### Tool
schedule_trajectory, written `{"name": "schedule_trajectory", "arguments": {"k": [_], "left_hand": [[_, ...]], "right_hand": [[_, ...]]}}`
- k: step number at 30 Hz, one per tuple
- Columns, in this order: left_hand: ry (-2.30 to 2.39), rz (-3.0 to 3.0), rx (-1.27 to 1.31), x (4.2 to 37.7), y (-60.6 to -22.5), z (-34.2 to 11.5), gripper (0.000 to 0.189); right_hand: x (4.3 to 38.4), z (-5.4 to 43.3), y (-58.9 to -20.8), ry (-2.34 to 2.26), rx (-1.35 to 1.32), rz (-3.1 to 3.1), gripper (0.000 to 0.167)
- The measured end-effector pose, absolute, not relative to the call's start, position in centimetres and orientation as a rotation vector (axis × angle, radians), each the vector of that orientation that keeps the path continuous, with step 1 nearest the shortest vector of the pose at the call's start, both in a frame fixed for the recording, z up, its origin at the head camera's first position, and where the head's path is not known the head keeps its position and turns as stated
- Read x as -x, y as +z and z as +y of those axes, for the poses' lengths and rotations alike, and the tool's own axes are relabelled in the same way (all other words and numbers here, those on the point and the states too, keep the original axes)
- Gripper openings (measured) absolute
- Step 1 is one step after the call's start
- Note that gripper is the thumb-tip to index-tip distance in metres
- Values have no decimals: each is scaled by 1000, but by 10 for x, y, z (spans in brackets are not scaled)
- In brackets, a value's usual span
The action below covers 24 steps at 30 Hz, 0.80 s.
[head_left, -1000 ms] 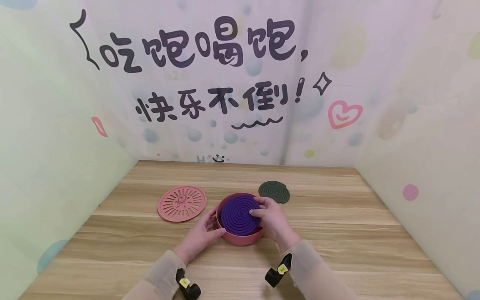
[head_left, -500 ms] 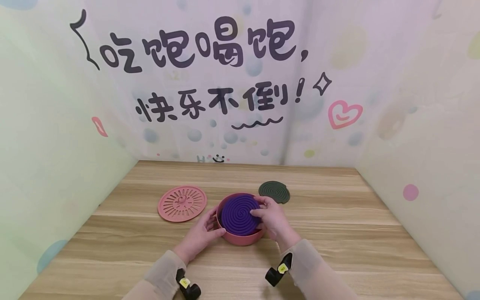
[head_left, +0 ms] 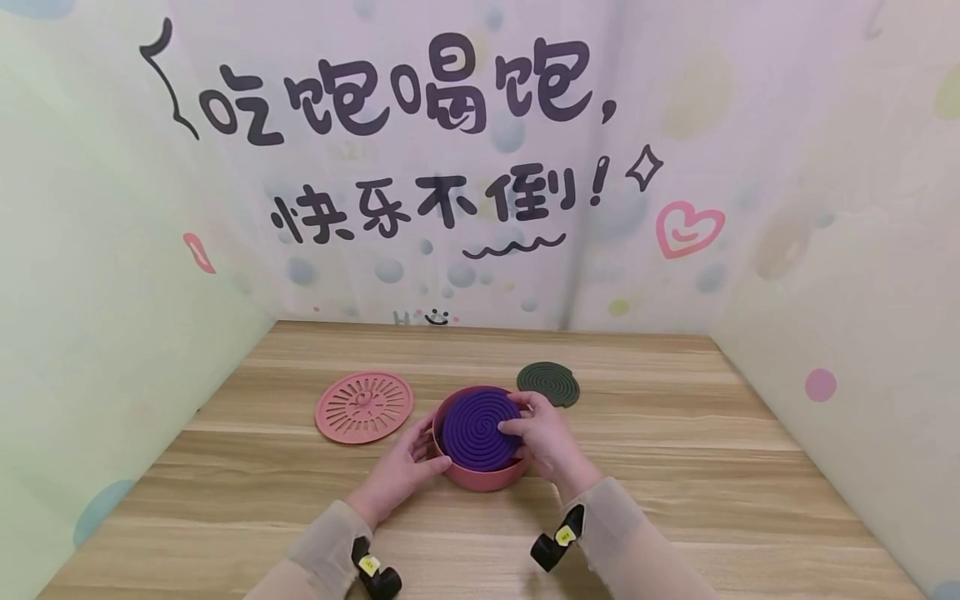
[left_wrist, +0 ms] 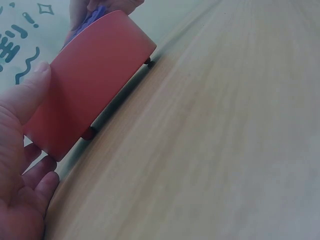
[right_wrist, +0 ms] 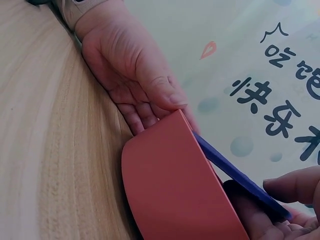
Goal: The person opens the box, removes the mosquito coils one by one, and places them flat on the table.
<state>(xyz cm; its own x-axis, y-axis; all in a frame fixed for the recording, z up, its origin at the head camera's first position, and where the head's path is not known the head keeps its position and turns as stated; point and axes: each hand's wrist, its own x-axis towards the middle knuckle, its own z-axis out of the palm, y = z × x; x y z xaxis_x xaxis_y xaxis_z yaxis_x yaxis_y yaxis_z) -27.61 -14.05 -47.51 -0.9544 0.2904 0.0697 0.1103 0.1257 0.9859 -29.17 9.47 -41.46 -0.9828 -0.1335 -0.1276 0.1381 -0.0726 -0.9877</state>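
Note:
A purple mosquito coil sits tilted in the mouth of a round pink mosquito coil holder, in the middle of the table. My right hand pinches the coil's right edge, thumb on top and fingers beneath, plain in the right wrist view. Around the holder's left side, my left hand grips with the thumb at the rim. In the left wrist view the holder's wall stands on small feet above the wood. The inside of the holder is mostly hidden by the coil.
A pink slotted lid lies flat left of the holder. Behind and to the right lies a dark green mosquito coil. Printed curtain walls enclose the wooden table at the back and both sides.

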Motion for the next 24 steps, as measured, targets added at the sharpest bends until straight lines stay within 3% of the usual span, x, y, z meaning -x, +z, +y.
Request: {"name": "schedule_trajectory", "arguments": {"k": [24], "left_hand": [[1965, 2231, -401, 276, -477, -141, 82]], "right_hand": [[293, 96, -420, -2270, -11, 1875, 53]]}}
